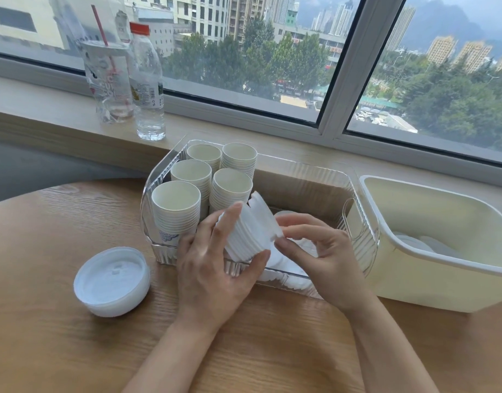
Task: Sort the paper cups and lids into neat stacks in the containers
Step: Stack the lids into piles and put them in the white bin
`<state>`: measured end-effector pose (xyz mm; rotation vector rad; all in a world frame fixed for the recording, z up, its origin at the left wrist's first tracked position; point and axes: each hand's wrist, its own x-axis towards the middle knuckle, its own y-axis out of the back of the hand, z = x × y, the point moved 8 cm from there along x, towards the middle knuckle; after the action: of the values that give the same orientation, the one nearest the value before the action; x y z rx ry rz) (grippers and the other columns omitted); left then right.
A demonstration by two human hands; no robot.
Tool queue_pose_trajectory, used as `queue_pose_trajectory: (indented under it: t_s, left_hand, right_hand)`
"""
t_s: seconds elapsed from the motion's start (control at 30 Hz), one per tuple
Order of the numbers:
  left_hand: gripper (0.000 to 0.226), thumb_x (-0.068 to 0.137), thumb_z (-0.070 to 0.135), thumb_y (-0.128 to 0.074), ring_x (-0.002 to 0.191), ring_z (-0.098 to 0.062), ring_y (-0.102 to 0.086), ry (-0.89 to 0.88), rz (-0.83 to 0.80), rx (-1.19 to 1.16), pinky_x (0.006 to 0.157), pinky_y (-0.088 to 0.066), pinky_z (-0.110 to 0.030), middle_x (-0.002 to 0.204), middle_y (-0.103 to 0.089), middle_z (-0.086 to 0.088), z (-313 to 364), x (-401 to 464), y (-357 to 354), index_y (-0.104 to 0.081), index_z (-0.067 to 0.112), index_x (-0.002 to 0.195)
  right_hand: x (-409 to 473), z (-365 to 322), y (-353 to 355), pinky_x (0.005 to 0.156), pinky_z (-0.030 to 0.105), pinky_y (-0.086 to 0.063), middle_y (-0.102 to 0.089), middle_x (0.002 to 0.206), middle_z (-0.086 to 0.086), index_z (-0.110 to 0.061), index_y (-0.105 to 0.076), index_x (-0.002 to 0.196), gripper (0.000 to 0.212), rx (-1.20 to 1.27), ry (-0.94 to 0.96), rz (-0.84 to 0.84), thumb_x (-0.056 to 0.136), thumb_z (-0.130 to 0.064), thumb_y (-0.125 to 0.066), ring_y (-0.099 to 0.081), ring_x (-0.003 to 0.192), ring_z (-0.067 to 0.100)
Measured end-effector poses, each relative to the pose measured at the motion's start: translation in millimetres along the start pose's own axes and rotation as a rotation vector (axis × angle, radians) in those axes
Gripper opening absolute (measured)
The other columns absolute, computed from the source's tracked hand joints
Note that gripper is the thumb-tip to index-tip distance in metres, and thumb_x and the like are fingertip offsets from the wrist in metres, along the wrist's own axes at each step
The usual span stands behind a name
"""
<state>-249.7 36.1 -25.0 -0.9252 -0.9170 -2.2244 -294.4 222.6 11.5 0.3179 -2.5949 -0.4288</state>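
Observation:
Several stacks of white paper cups [176, 207] stand upright in the left half of a clear ribbed container [315, 177]. Above its front edge, my left hand [213, 268] grips a tilted stack of white plastic lids [248, 234] between thumb and fingers. My right hand [320, 251] pinches the rim of the stack's top lid [265, 212]. More lids [283, 268] lie loose on the container's floor under my hands. A second stack of lids [112, 282] sits on the wooden table [60, 336] to the left.
A cream plastic bin [442, 285] stands right of the clear container, with a few lids [414, 242] in its bottom. On the window ledge at the back left stand a clear cup with a red straw [109, 80] and a water bottle [147, 83].

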Motion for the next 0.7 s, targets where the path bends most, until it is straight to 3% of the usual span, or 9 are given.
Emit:
queue_pose_trajectory:
  t_s: [0.17,0.37,0.43,0.6,0.7]
  left_hand:
    - [0.074,0.094,0.072,-0.058,0.128,-0.009,-0.056,-0.019,0.01,-0.008,0.109,-0.03,-0.022,0.141,-0.061,0.005,2.4,-0.3,0.6,-0.045,0.029,0.153]
    - [0.072,0.094,0.068,-0.066,0.13,-0.007,-0.051,-0.081,0.022,-0.041,0.107,-0.033,-0.019,0.141,-0.061,0.003,12.6,0.7,-0.8,-0.049,0.025,0.149]
    - [0.073,0.094,0.068,-0.066,0.13,-0.006,-0.05,-0.088,0.011,-0.056,0.106,-0.035,-0.021,0.143,-0.06,0.003,13.6,0.4,-0.8,-0.048,0.025,0.15]
    - [0.078,0.093,0.07,-0.066,0.133,-0.002,-0.051,-0.099,-0.01,-0.103,0.102,-0.045,-0.032,0.146,-0.058,0.002,13.6,-0.4,-0.5,-0.044,0.025,0.153]
    - [0.078,0.094,0.069,-0.065,0.131,-0.012,-0.055,-0.113,-0.006,-0.109,0.099,-0.051,-0.04,0.146,-0.059,-0.003,16.3,0.5,0.5,-0.042,0.025,0.154]
  right_hand:
    - [-1.4,1.7,-6.9,0.112,0.046,-0.044,-0.067,0.138,-0.015,-0.033,-0.084,0.1,0.015,0.002,-0.052,-0.121,0.095,-0.042,-0.073,-0.057,0.138,0.013]
    - [-2.8,1.3,-10.2,0.114,0.047,-0.046,-0.063,0.144,-0.016,-0.032,-0.082,0.098,0.022,0.021,-0.098,-0.15,0.09,-0.052,-0.076,-0.056,0.139,0.008]
    - [-2.1,-0.6,-9.0,0.111,0.047,-0.049,-0.065,0.141,-0.013,-0.031,-0.079,0.105,0.025,0.036,-0.095,-0.127,0.088,-0.049,-0.079,-0.058,0.137,0.011]
    - [-1.1,-3.8,-7.9,0.109,0.053,-0.051,-0.068,0.139,-0.005,-0.032,-0.06,0.138,0.059,0.099,-0.099,-0.109,0.085,-0.039,-0.085,-0.062,0.133,0.022]
    - [-1.5,-4.6,-10.6,0.109,0.056,-0.049,-0.066,0.142,-0.005,-0.038,-0.051,0.146,0.073,0.094,-0.107,-0.131,0.082,-0.038,-0.087,-0.063,0.131,0.025]
